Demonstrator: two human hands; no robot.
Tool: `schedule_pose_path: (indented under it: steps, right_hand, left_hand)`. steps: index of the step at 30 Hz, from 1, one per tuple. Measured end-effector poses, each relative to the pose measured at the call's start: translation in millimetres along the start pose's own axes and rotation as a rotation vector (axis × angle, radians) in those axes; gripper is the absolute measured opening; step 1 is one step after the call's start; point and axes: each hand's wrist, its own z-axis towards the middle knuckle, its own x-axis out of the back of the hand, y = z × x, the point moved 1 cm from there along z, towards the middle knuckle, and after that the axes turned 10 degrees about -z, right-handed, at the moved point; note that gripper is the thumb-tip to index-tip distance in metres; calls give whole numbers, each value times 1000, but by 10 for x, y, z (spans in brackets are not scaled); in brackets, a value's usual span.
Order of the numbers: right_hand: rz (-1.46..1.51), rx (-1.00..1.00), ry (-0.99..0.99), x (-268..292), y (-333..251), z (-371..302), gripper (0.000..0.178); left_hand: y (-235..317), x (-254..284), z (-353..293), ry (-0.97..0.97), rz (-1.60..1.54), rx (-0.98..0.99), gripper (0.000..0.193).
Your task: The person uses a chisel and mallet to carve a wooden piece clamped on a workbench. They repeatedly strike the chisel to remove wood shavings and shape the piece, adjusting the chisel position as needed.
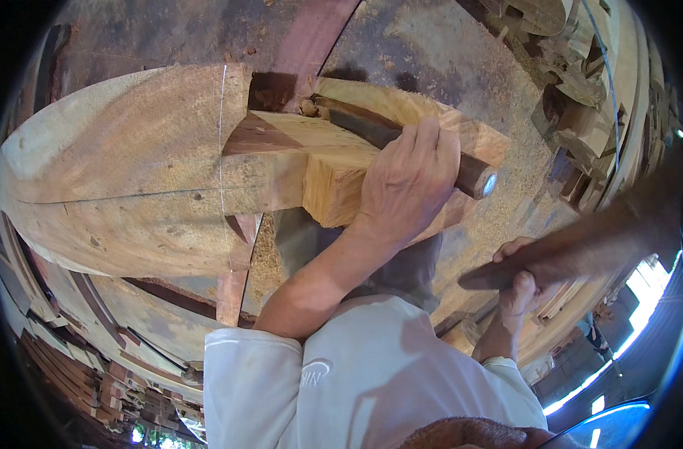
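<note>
A large carved wooden block (124, 165), rounded and tapering at its left end, lies before me with a pale line across it. Its right part is cut into steps and a notch. My left hand (412, 176) is closed around a chisel (472, 176) with a thick wooden handle and a bright butt end. The chisel's dark blade slants up and left into the notch, its edge by some chips. Off to the right, my right hand (517, 284) grips the narrow end of a dark wooden club (611, 228). The club's thick end is raised up and right, apart from the chisel, and blurred.
Sawdust and chips cover the floor (431, 52). A reddish plank (311, 45) runs under the block. Offcuts and scrap wood (581, 135) pile up at the right, with a thin blue cord (609, 82). More boards (64, 359) are stacked at the lower left.
</note>
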Motion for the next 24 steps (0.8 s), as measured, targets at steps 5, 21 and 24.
schedule_pose_path:
  steps: [5,21,24]
  right_hand:
    - [-688,91,-154,-108,71,172,69]
    - [-450,-39,-257,-132,161,26,74]
    - [-558,-115,-267,-197,77,93,72]
  left_hand:
    - [41,-27,6,10,34,-13,15]
    - [27,-47,-8,23,52,-19,14]
    - [13,-6,-20,69,147,38,32]
